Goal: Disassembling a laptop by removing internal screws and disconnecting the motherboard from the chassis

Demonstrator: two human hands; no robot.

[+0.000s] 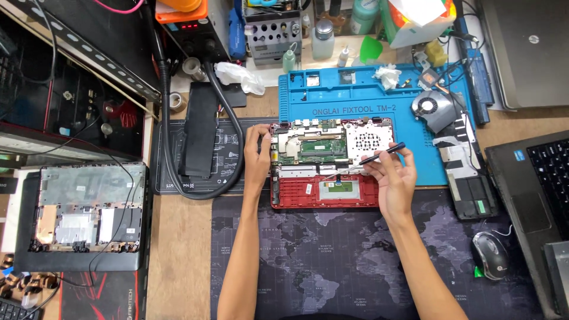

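Bright, even overhead light, soft short shadows under both forearms, mild glare on the blue mat point(355, 98), dim clutter at top left, sharp centre, slight wide-angle bending at edges

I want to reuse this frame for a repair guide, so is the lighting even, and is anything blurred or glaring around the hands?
Head view: even overhead light, soft short shadows; the left hand, the right hand with its black screwdriver and the opened red laptop are sharp; slight glare on the blue repair mat; the left edge is dim.
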